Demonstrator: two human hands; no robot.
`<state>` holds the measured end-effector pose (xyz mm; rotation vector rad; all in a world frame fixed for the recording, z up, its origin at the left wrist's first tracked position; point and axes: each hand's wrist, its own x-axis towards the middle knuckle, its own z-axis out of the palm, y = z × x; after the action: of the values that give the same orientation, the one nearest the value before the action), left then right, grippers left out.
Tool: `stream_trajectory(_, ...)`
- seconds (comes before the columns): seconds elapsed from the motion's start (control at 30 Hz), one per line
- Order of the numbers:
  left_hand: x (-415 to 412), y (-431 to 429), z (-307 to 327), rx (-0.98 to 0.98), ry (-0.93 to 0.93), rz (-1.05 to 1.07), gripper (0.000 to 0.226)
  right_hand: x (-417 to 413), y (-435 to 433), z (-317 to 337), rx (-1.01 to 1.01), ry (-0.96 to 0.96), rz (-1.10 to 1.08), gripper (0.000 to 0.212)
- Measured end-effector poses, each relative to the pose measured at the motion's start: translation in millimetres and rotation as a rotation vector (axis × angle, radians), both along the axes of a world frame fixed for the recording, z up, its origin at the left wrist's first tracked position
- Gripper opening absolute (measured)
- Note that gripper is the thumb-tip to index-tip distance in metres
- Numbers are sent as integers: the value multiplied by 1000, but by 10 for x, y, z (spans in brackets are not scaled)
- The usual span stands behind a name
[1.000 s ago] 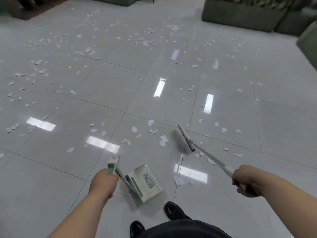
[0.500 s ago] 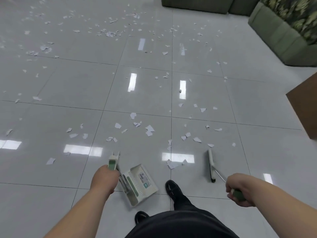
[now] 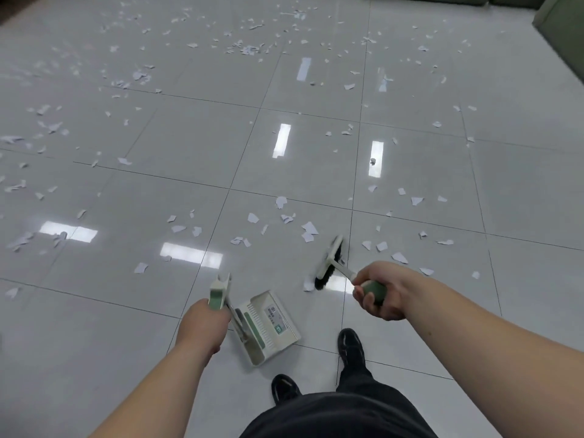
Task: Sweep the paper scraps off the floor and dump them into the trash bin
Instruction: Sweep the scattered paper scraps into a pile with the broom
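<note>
The paper scraps (image 3: 309, 229) lie all over the glossy tiled floor (image 3: 410, 172), thin near the feet, thicker far and to the left. A loose cluster sits just beyond the broom (image 3: 330, 263), with 1 scrap touching the near end of its black bristles and a few more just to its right.

The right hand (image 3: 382, 294) holds the broom, its fingers (image 3: 363, 300) curled tight round the green grip, the head down on the tile and angled away to the left. The left hand (image 3: 202, 320) is wrapped round the top of the dustpan's handle. The dustpan (image 3: 271, 324) rests on the floor near the 2 dark shoes (image 3: 350, 346), apparently holding no scraps.

This looks like the early gathering step: almost everything is yet to be collected. Next, the broom probably has to reach past the near cluster and draw it back toward the pan, whose lip must sit flat on the tile and face the stroke.

No trash bin is in view. A green sofa (image 3: 562, 26) edges the far right.
</note>
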<state>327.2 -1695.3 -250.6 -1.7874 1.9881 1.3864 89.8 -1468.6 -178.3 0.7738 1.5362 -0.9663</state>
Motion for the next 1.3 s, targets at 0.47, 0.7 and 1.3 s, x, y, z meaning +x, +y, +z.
stream_trajectory(0.47, 44, -24, 89, -59, -101, 125, 4, -454, -569, -473, -128, 41, 172, 20)
stream_trajectory(0.7, 15, 54, 60, -34, -114, 177, 5, -470, 48, 110, 32, 126, 356, 14)
stream_trajectory(1.3, 1054, 79, 47, 2, -24, 289, 4, 992, -283, 213, -54, -190, 251, 13)
